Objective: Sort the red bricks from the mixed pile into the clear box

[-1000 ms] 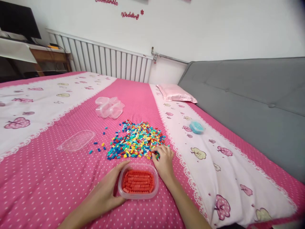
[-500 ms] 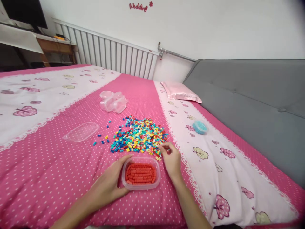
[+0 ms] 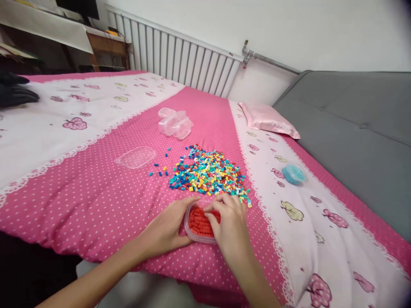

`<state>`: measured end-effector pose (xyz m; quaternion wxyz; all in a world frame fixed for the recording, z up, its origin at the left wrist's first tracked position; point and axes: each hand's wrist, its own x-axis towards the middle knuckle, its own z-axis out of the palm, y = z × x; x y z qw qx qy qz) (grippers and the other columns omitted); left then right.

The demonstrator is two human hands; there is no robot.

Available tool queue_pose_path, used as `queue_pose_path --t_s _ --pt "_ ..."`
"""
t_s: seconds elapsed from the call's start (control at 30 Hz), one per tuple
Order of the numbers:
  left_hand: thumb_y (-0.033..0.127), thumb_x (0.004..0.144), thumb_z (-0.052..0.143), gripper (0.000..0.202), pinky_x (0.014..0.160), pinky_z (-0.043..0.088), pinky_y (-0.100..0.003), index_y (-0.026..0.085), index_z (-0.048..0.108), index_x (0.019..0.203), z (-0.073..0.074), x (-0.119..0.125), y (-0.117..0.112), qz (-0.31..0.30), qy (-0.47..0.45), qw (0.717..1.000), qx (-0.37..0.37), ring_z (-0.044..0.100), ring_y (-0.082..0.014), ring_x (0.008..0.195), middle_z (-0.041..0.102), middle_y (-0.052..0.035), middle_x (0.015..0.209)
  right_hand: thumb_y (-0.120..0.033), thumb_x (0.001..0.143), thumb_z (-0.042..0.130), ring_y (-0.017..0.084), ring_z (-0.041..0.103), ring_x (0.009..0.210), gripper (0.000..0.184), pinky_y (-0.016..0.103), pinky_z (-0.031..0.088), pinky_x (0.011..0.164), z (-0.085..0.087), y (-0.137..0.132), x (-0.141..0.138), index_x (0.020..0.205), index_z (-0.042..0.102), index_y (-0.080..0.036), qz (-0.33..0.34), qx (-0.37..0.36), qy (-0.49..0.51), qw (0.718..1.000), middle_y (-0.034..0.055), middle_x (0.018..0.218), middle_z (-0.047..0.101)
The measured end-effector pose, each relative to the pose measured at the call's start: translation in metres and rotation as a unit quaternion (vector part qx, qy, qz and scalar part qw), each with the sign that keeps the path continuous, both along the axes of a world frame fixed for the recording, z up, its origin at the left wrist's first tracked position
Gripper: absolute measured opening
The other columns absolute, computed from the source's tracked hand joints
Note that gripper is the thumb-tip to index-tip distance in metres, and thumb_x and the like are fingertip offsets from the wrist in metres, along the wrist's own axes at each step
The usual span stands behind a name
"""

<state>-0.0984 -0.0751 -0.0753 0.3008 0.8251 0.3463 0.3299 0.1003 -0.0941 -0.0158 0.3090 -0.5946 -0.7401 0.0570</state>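
My left hand [image 3: 168,225] is wrapped round the left side of a clear plastic container [image 3: 189,232] on the bed's front part. Inside it, small red toy bricks [image 3: 199,223] lie packed in rows. Over the container's right half is my right hand [image 3: 231,221], thumb and forefinger pinched together down at the red bricks; whatever they hold is too small to make out. Just beyond both hands spreads a pile of mixed coloured toy bricks [image 3: 208,173], with a few loose ones to its left.
A clear lid [image 3: 136,157] lies left of the pile, and several clear containers [image 3: 176,124] are grouped behind it. At the right rests a container of light blue pieces [image 3: 294,174]. A pink pillow [image 3: 269,119] is against the grey headboard [image 3: 349,107]. A black finger-like shape [image 3: 16,90] shows far left.
My right hand has moved from the pile's near right edge to above the red bricks in the container. My left hand keeps its hold. The view has turned left and down.
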Motion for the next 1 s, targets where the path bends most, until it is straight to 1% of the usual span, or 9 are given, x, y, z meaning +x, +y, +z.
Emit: queue_pose_path --t_s 0.1,0.27,0.37,0.47,0.57,0.77,0.9,1.0 --pt "0.032 0.085 0.077 0.084 0.111 0.049 -0.047 0.028 0.030 0.155 -0.002 0.000 -0.001 0.000 -0.004 1.000 -0.006 0.058 -0.0330 0.133 0.055 -0.0136 0.149 -0.009 0.082 0.072 0.030 0.053 0.096 0.018 0.047 0.036 0.084 -0.011 0.003 -0.002 0.078 0.073 -0.026 -0.026 0.012 -0.063 0.998 0.0071 0.097 0.062" --pt "0.031 0.084 0.078 0.078 0.106 0.051 -0.047 0.028 0.036 0.150 0.002 0.004 -0.001 0.000 -0.012 1.000 0.007 0.062 -0.0325 0.125 0.060 -0.0125 0.141 -0.015 0.082 0.075 0.030 0.050 0.092 0.017 0.046 0.033 0.080 -0.020 0.007 0.000 0.075 0.075 -0.030 -0.027 0.038 -0.072 0.996 0.0073 0.095 0.058" --pt "0.027 0.083 0.078 0.075 0.104 0.052 -0.046 0.029 0.038 0.147 0.007 0.005 -0.001 -0.006 -0.017 1.000 0.007 0.063 -0.0313 0.121 0.061 -0.0113 0.139 -0.016 0.083 0.075 0.030 0.049 0.091 0.016 0.045 0.032 0.079 -0.019 0.007 -0.001 0.072 0.073 -0.028 -0.036 0.049 -0.091 0.994 0.0082 0.094 0.059" --pt "0.025 0.083 0.078 0.073 0.105 0.051 -0.046 0.029 0.040 0.145 0.009 0.006 -0.001 -0.005 -0.027 1.000 -0.001 0.064 -0.0309 0.121 0.062 -0.0109 0.138 -0.016 0.083 0.076 0.031 0.049 0.092 0.015 0.046 0.032 0.080 -0.018 0.006 -0.003 0.075 0.075 -0.029 -0.039 0.040 -0.103 0.993 0.0084 0.093 0.060" --pt "0.027 0.082 0.079 0.073 0.106 0.050 -0.046 0.028 0.042 0.145 0.008 0.006 -0.002 -0.005 -0.032 0.999 -0.004 0.064 -0.0308 0.121 0.062 -0.0109 0.137 -0.016 0.083 0.076 0.032 0.049 0.094 0.014 0.047 0.032 0.080 -0.017 0.006 -0.002 0.079 0.077 -0.030 -0.037 0.035 -0.109 0.993 0.0086 0.092 0.060" --pt "0.028 0.083 0.079 0.072 0.108 0.050 -0.048 0.028 0.042 0.145 0.005 0.005 -0.002 -0.003 -0.024 1.000 -0.006 0.063 -0.0314 0.122 0.062 -0.0113 0.138 -0.015 0.081 0.079 0.032 0.048 0.094 0.014 0.049 0.030 0.081 -0.018 0.006 -0.003 0.076 0.076 -0.028 -0.041 0.036 -0.123 0.991 0.0098 0.093 0.062" --pt "0.029 0.084 0.078 0.072 0.108 0.050 -0.047 0.027 0.040 0.145 0.004 0.005 -0.002 -0.005 -0.010 1.000 -0.006 0.062 -0.0313 0.123 0.062 -0.0115 0.138 -0.017 0.080 0.082 0.032 0.048 0.095 0.012 0.050 0.029 0.083 -0.013 0.006 -0.005 0.076 0.078 -0.028 -0.044 0.005 -0.135 0.990 0.0100 0.094 0.063" --pt "0.030 0.084 0.077 0.071 0.108 0.049 -0.046 0.026 0.040 0.144 0.004 0.005 -0.002 -0.005 -0.007 1.000 -0.007 0.062 -0.0306 0.124 0.061 -0.0112 0.138 -0.017 0.081 0.083 0.031 0.050 0.099 0.013 0.048 0.029 0.085 -0.007 0.005 -0.007 0.080 0.080 -0.029 -0.059 -0.021 -0.138 0.989 0.0080 0.096 0.064"
